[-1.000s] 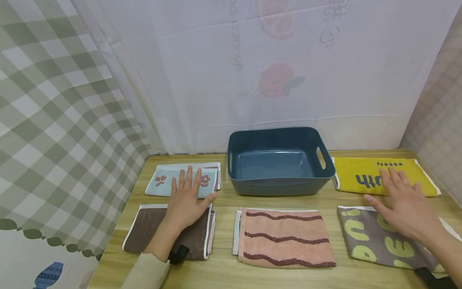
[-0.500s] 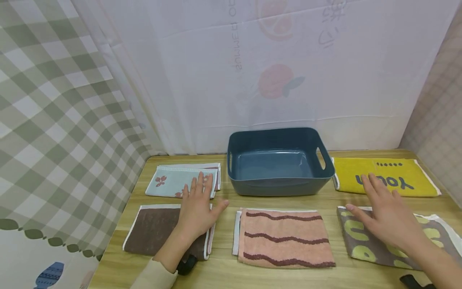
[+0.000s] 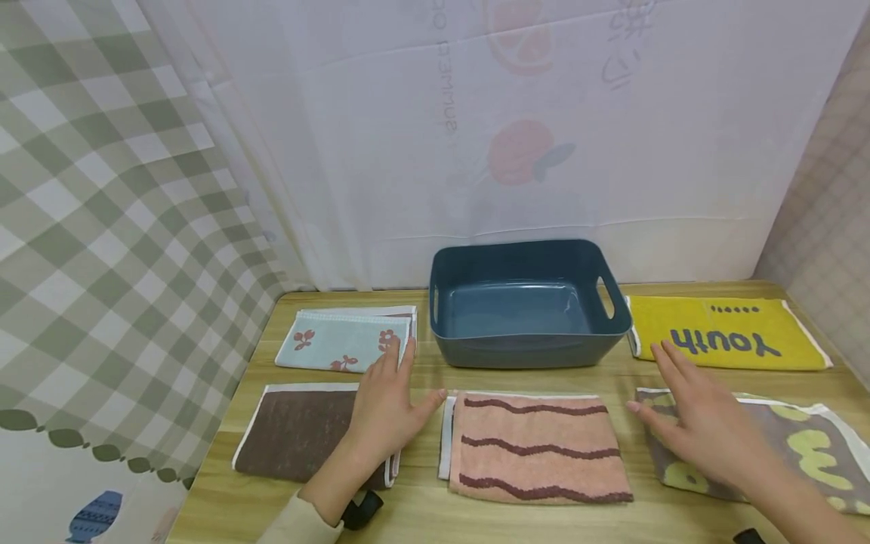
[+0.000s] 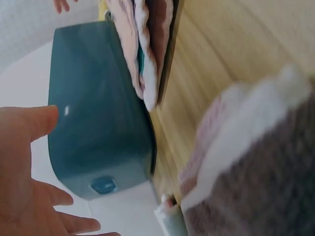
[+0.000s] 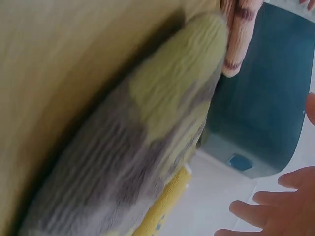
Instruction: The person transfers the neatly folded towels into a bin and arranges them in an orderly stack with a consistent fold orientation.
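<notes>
My left hand (image 3: pixel 386 404), fingers spread and holding nothing, hovers over the right side of the folded brown towel (image 3: pixel 292 431). Its fingertips overlap the edge of the light blue flowered towel (image 3: pixel 343 340) in the head view. Above the folded grey towel with green letters (image 3: pixel 812 453) is my right hand (image 3: pixel 707 423), fingers extended and nothing held. Between the hands lies a folded pink towel with wavy maroon stripes (image 3: pixel 537 446). Behind it stands a dark teal bin (image 3: pixel 530 351) with handle holes, and nothing is inside.
A folded yellow towel (image 3: pixel 720 332) reading "Youth" lies at the back right, close to the bin. The wooden tabletop (image 3: pixel 424 453) meets a white curtain (image 3: pixel 381 151) behind and a green checked cloth (image 3: pixel 122 211) on the left.
Both hands have moved inward and slightly toward the front edge: the left hand rightward, the right hand leftward. More of the yellow towel's lettering now shows. The towels and bin stay in place.
</notes>
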Demonstrator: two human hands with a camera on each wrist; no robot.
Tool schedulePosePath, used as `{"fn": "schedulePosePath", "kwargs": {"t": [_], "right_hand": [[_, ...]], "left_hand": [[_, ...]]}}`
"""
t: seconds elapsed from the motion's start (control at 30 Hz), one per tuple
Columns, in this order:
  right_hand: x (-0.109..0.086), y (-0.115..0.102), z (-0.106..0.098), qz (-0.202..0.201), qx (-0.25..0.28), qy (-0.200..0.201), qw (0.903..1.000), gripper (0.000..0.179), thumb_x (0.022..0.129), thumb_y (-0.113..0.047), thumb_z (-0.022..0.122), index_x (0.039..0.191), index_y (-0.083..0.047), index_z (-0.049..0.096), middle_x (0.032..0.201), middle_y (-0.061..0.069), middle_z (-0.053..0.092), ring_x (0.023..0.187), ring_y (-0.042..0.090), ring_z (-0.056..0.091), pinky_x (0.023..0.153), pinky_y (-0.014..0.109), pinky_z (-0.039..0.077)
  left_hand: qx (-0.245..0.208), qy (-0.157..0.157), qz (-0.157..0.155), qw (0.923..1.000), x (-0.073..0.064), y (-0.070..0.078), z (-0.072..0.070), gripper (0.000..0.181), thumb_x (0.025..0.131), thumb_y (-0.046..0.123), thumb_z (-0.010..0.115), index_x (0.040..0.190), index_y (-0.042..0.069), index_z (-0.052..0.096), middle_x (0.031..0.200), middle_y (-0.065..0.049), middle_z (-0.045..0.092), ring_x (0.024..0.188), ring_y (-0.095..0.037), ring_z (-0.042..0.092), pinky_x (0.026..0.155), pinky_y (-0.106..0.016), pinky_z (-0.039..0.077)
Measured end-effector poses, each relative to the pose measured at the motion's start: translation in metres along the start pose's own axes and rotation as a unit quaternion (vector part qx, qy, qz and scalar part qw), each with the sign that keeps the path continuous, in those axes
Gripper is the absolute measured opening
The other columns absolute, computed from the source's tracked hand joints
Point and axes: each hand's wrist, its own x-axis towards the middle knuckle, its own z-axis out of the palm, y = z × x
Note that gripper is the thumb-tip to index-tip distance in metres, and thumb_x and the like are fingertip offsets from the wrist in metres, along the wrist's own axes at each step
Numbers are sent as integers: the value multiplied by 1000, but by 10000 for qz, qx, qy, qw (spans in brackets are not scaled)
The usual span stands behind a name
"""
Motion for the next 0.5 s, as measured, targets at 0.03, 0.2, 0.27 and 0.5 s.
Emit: {"fn": "schedulePosePath", "kwargs": {"t": [0.03,0.2,0.27,0.5], "right_hand": [[0,-2,1,-29,2,32,10000,102,96,-48,74,163,7,19,166,33,20,132,66,40,97,80,37],[-1,-11,6,-113,-29,148,9998,98,94,-47,77,161,7,28,157,36,37,126,64,47,93,78,42],[-1,-14,8,-85,21,92,9999,97,94,-47,77,159,7,32,154,36,41,126,62,48,93,77,44],[-4,-30,16,-106,94,-59,9999,87,94,-50,77,148,11,47,144,36,51,127,56,52,97,72,45]], "left_hand": [[-20,-11,-3,10000,0,2,1,96,96,61,66,165,6,29,165,-28,29,145,-50,39,115,-65,34],[-107,-5,12,9999,-3,9,4,86,99,55,67,161,3,38,158,-28,41,141,-47,46,110,-63,41],[-144,33,59,9999,-5,12,6,82,99,50,69,158,0,42,153,-28,47,137,-46,50,107,-61,45],[-120,5,146,9998,-9,21,15,73,97,42,72,146,-9,54,133,-26,61,119,-41,62,93,-55,54]]}}
